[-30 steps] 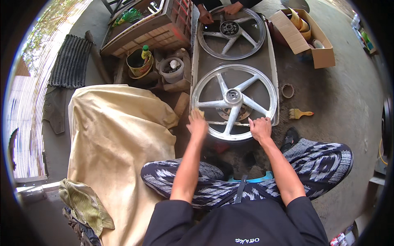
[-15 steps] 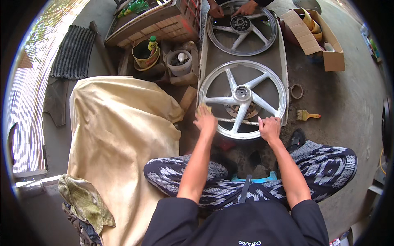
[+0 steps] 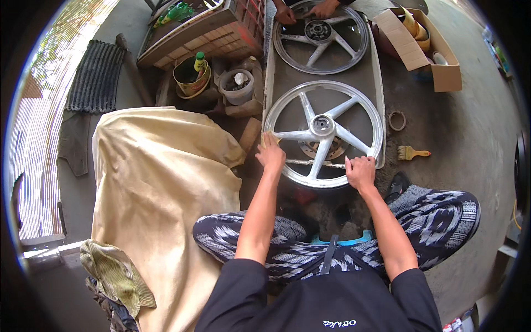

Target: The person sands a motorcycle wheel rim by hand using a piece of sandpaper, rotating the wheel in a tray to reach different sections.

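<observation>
A silver five-spoke motorcycle wheel (image 3: pixel 322 126) lies flat before me, across the near end of a long shallow tray (image 3: pixel 381 88). My left hand (image 3: pixel 271 154) presses a small piece of yellow sandpaper (image 3: pixel 265 137) against the left side of the rim, fingers closed over it. At the lower right of the rim, my right hand (image 3: pixel 361 171) grips the wheel with the thumb raised. Through the spokes a brake disc (image 3: pixel 336 149) shows underneath. At the far end of the tray lies a second, duller wheel (image 3: pixel 318 31), with a co-worker's hands (image 3: pixel 322 9) on its rim.
A beige sheet (image 3: pixel 160 177) covers something bulky on my left. Beyond it stand a yellowish tub (image 3: pixel 192 88) with a green-capped bottle and a pail (image 3: pixel 237 91). On the right are a paintbrush (image 3: pixel 414 153), a metal ring (image 3: pixel 396 120) and an opened cardboard box (image 3: pixel 447 77).
My left hand has slid a little up and away along the left rim with the sandpaper. My right hand keeps its grip on the rim. The co-worker's hands have shifted slightly.
</observation>
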Motion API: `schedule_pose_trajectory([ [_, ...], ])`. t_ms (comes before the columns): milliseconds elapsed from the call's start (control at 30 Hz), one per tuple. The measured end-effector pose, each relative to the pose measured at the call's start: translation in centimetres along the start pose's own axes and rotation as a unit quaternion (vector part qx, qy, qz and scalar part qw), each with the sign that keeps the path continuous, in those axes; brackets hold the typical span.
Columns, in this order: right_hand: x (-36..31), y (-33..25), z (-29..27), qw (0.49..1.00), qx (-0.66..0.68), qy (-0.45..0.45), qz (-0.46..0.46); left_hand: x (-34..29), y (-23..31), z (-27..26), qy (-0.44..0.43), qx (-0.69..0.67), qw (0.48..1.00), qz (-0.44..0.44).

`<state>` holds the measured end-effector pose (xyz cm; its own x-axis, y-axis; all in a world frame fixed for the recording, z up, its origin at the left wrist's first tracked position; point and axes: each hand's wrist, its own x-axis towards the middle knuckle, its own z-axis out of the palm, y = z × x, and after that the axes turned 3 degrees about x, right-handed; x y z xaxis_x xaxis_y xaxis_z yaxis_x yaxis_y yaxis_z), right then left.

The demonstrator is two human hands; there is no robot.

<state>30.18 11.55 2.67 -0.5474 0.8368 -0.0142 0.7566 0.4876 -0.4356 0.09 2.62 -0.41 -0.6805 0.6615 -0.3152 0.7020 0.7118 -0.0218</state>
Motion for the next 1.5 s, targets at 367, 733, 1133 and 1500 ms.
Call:
schedule_pose_trajectory([
  [367,0.3,-0.4,0.1,1.000,0.014,0.011,-0.003,-1.9,-1.2,-1.4,-0.006,-0.024,1.000,0.005],
  [733,0.6,0.1,0.3,1.000,0.012,0.013,0.001,-5.8,0.1,-0.6,0.024,-0.039,0.999,0.002],
  [1133,0.3,0.0,0.2,1.000,0.010,-0.003,0.006,-9.8,3.0,0.7,0.033,0.043,0.999,-0.006],
  [1500,0.0,0.7,0.0,1.000,0.013,0.012,0.017,-11.3,4.0,1.4,0.020,0.073,0.997,0.034],
])
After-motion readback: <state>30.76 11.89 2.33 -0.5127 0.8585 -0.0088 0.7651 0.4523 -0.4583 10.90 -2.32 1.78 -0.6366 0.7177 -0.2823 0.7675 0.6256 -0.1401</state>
